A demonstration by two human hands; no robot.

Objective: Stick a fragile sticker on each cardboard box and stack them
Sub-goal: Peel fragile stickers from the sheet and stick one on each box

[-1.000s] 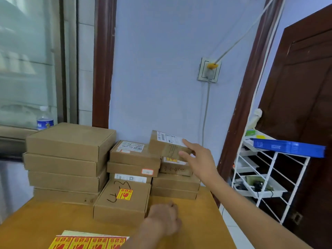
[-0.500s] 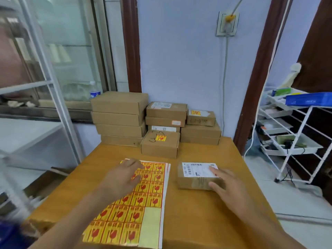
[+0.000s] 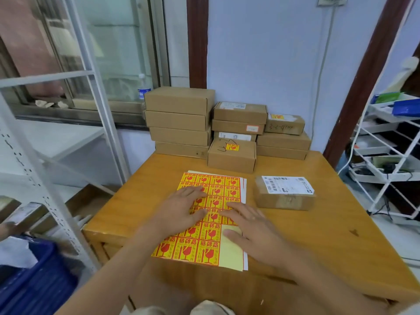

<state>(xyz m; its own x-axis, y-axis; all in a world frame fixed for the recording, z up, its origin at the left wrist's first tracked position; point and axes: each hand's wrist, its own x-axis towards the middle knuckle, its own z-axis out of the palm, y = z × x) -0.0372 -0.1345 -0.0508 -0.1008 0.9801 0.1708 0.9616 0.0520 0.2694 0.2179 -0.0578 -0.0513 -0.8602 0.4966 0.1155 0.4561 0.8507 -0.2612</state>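
Note:
A sheet of yellow and red fragile stickers (image 3: 212,192) lies flat on the wooden table (image 3: 318,235). My left hand (image 3: 181,208) rests palm down on the sheet's left half, fingers spread. My right hand (image 3: 252,230) lies on the sheet's lower right part, fingers apart, holding nothing. To the right of the sheet sits a small cardboard box (image 3: 284,193) with a white shipping label on top. Another small box with a fragile sticker (image 3: 231,155) stands behind the sheet.
Stacks of cardboard boxes (image 3: 179,121) line the wall at the table's far edge. A white wire rack (image 3: 386,160) stands to the right, a metal shelf frame (image 3: 56,178) and a blue bin (image 3: 38,280) to the left.
My right hand brought the labelled box from the back stack down to the table, let go of it and moved left onto the sticker sheet. My left hand stays on the sheet.

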